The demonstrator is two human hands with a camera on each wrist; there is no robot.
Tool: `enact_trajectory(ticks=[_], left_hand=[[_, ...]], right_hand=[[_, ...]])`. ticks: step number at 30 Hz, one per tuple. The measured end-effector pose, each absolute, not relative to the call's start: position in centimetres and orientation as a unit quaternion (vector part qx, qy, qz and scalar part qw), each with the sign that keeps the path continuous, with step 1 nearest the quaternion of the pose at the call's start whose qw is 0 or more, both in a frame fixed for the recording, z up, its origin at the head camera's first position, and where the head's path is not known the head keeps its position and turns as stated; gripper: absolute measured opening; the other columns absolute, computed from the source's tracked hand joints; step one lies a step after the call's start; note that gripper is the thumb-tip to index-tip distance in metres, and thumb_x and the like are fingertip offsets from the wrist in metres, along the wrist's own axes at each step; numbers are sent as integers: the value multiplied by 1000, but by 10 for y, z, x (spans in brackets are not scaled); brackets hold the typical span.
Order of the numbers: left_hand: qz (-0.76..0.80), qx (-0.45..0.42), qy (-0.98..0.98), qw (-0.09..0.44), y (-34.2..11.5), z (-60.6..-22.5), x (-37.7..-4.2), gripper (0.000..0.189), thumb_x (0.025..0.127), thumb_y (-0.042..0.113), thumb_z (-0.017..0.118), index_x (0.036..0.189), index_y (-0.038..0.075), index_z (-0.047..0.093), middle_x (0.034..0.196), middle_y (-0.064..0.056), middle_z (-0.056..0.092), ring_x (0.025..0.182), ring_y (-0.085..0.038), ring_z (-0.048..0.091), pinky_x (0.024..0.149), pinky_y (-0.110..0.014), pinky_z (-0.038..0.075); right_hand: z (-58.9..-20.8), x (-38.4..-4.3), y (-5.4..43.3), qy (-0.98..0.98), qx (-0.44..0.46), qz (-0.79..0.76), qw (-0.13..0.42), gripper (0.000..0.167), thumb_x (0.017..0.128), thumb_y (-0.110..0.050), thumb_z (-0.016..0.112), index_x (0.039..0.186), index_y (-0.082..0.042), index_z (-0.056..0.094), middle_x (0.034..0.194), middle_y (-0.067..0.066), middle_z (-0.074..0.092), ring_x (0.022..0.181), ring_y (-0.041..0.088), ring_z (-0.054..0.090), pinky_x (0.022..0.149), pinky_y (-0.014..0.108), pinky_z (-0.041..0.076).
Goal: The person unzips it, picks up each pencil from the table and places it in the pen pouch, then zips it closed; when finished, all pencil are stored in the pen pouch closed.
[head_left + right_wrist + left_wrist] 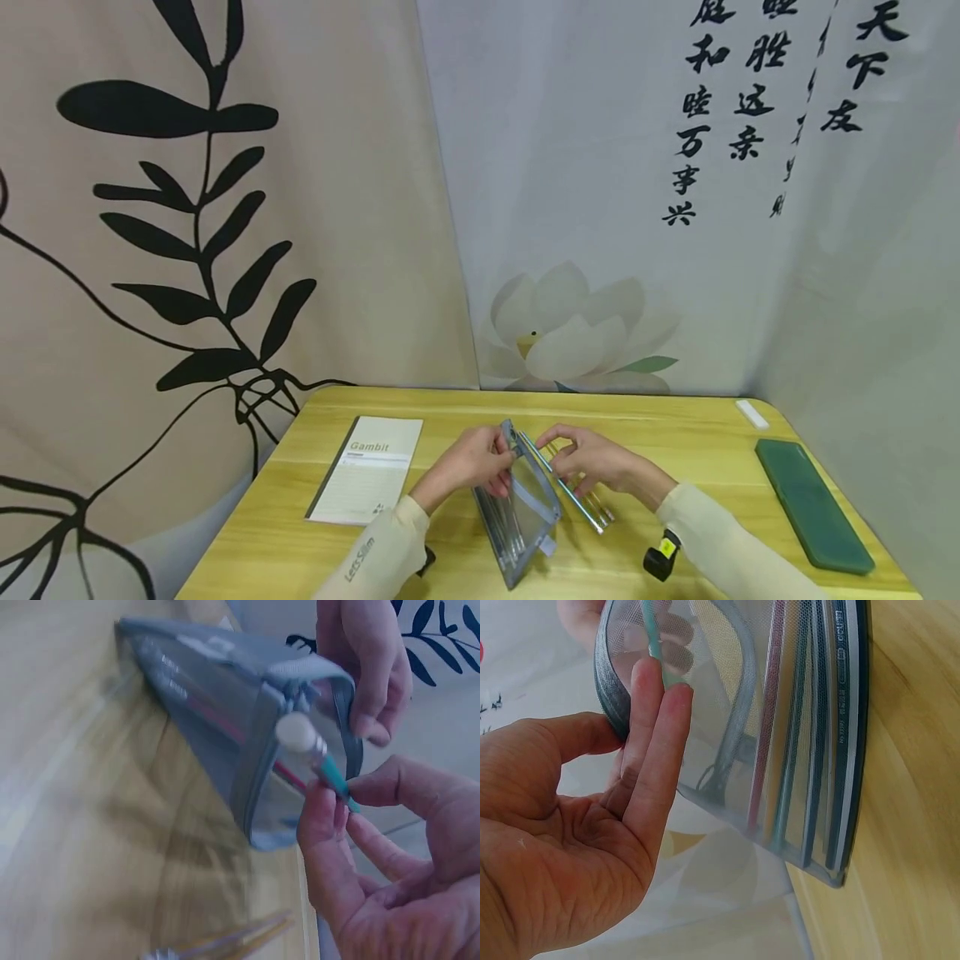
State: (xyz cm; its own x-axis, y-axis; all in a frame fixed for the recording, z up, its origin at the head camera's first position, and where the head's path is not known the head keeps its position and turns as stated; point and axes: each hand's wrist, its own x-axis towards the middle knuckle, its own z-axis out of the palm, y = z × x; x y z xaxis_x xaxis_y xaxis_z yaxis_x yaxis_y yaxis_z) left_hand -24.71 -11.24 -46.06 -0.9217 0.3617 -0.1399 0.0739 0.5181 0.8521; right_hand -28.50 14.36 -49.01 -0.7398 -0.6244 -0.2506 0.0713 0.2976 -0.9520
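My left hand point(471, 460) grips the rim of a grey mesh zip pouch point(501, 546), its mouth unzipped and gaping. Through the mesh in the left wrist view, several pencils point(787, 750) of different colours lie side by side. My right hand point(596, 460) pinches a teal pencil point(335, 778) with a white eraser end, between thumb and fingertips. In the right wrist view that eraser end overlaps the pouch mouth. Loose pencils point(232, 941) lie on the table below my right hand.
A Gambit notepad point(371, 471) lies left of the hands on the wooden table point(255, 533). Toward the right edge are a dark green case point(813, 508) and a small white block point(752, 414). Printed curtains point(360, 208) hang behind the table.
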Motion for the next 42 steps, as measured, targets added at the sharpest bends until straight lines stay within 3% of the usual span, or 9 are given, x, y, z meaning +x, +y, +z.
enact_trajectory(ticks=[8,17,21,27,31,35,42], left_hand=[[469,139,860,148,-112,-461,-247,16,105,10,61,91,4,60,72,-11,73,61,-28,77,67,-52,68],[469,142,858,156,-108,-459,-247,19,106,15,64,91,4,60,72,-11,74,61,-28,77,68,-52,68],[470,145,855,163,-106,-459,-247,21,106,17,64,91,4,60,71,-12,74,61,-28,77,68,-52,68],[479,151,846,179,-104,-458,-244,16,105,13,64,92,3,61,73,-13,75,60,-24,76,70,-53,68],[486,150,841,185,-104,-457,-245,16,105,14,64,93,3,61,74,-13,75,60,-23,76,71,-54,67],[490,151,838,186,-105,-457,-245,15,105,13,63,94,2,61,75,-13,75,61,-24,76,72,-54,68],[498,154,833,184,-109,-459,-245,15,107,9,59,95,0,60,76,-14,74,63,-26,77,73,-56,67]], right_hand=[[-486,-279,123,748,-163,-551,332,56,84,-1,64,139,-8,56,68,-4,47,63,12,44,53,26,53],[-490,-285,107,749,-128,-555,338,44,87,-5,66,131,-5,65,77,0,58,67,11,52,54,24,58],[-491,-288,102,753,-124,-555,331,34,88,-5,64,121,-4,67,79,-1,57,66,10,52,55,24,59],[-492,-290,96,746,-116,-574,316,4,95,-9,66,98,-7,66,80,-1,59,68,11,56,57,25,60],[-491,-289,92,741,-108,-585,310,4,97,-10,67,94,-9,66,78,-2,60,71,12,62,58,26,62],[-493,-287,91,743,-109,-589,300,9,96,-6,64,102,-4,71,82,0,66,79,14,70,65,32,67],[-496,-284,96,744,-110,-591,290,41,88,-3,69,128,4,65,104,13,73,91,20,74,76,38,69]])
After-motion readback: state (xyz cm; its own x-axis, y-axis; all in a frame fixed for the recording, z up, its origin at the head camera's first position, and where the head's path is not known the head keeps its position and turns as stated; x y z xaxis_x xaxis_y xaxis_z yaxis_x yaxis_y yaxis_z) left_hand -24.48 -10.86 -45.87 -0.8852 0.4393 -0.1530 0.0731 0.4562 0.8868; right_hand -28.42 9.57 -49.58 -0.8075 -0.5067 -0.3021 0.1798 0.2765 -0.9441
